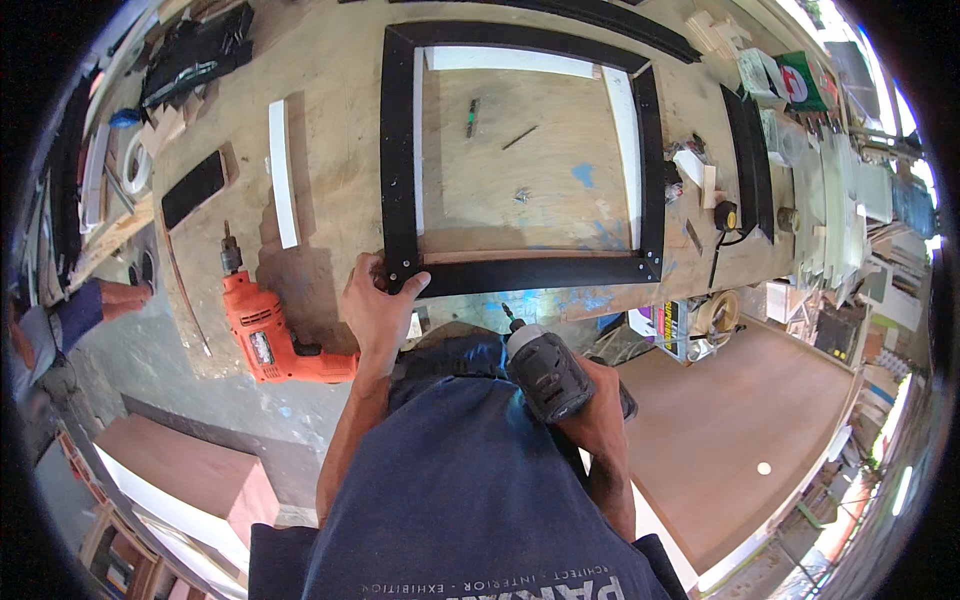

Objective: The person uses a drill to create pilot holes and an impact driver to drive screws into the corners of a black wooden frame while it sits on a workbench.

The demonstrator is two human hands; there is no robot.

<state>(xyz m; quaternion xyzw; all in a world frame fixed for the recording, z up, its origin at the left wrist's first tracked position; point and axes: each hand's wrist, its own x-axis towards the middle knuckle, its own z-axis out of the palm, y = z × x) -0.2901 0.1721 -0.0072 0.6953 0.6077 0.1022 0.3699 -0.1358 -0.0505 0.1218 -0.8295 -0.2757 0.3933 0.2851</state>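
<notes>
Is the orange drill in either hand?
No, the right hand holds the black drill and the left hand holds a corner of the black frame.

Open room within black frame (530, 276)

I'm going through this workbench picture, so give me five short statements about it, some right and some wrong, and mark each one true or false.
1. The right hand's grip holds a cordless drill driver. True.
2. The left hand's grip is at the far right corner of the rectangular frame. False: it is at the near left corner.
3. An orange drill lies left of the frame. True.
4. The frame is bright red. False: it is black, with white strips along parts of its inner edge.
5. Two slender dark pieces lie within the frame's opening. True.
</notes>
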